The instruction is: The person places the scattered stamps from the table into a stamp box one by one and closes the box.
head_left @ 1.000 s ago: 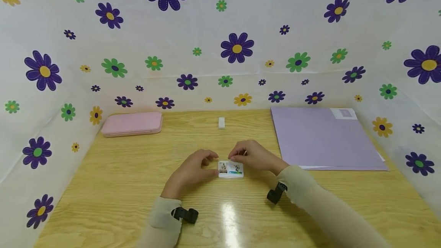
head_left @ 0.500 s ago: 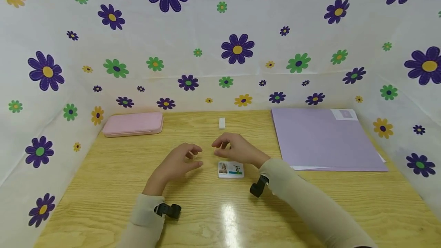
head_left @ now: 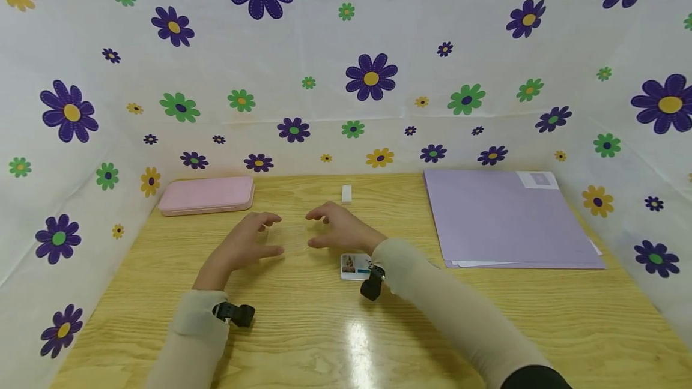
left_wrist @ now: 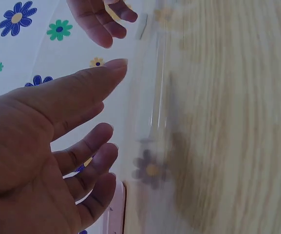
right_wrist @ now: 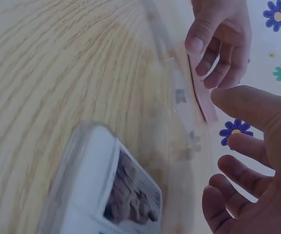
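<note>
A flat, clear plastic piece, perhaps a lid (head_left: 288,239), lies on the wooden table between my two hands; its edges catch the light in the left wrist view. My left hand (head_left: 244,244) hovers at its left side, thumb and fingers spread apart. On its right side my right hand (head_left: 342,228) is held the same way, holding nothing. Under the right wrist sits a small white box with picture cards (head_left: 352,266), partly covered by the sleeve and wrist camera. The box's photo face (right_wrist: 133,192) shows close up in the right wrist view.
A pink pencil case (head_left: 207,195) lies at the back left. A white eraser-like block (head_left: 346,194) is at the back middle. Purple folders (head_left: 508,221) with paper edges showing lie at the right. A flowered cloth (head_left: 324,47) encloses the back and sides.
Both hands have left the white box and moved left and away to either side of the clear piece. The box has stayed in place on the table.
</note>
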A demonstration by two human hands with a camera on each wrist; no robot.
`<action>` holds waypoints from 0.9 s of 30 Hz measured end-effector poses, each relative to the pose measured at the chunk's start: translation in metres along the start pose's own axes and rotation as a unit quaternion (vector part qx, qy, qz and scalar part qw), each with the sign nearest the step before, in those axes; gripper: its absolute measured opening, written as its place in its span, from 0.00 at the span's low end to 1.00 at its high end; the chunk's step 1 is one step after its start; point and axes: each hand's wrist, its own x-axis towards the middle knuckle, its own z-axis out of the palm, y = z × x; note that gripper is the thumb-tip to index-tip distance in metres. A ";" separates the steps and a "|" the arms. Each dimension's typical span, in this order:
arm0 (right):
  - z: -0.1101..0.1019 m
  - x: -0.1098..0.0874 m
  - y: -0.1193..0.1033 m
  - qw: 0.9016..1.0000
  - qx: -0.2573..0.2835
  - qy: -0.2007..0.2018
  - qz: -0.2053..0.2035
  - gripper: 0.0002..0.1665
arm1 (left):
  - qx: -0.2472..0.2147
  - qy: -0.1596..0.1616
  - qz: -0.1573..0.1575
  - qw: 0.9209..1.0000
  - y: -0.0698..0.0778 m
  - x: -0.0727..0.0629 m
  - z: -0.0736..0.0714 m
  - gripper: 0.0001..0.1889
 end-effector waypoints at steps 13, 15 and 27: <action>0.017 0.019 0.000 0.998 -0.034 -0.007 0.052 0.38 | -0.019 -0.039 -0.020 0.999 -0.020 0.012 -0.009 0.38; 0.018 0.021 0.000 0.997 -0.042 -0.007 0.058 0.38 | -0.017 -0.042 -0.020 0.999 -0.021 0.014 -0.009 0.38; 0.023 0.028 -0.001 0.993 -0.100 -0.005 0.062 0.35 | 0.004 -0.047 0.006 0.999 -0.029 0.018 -0.006 0.34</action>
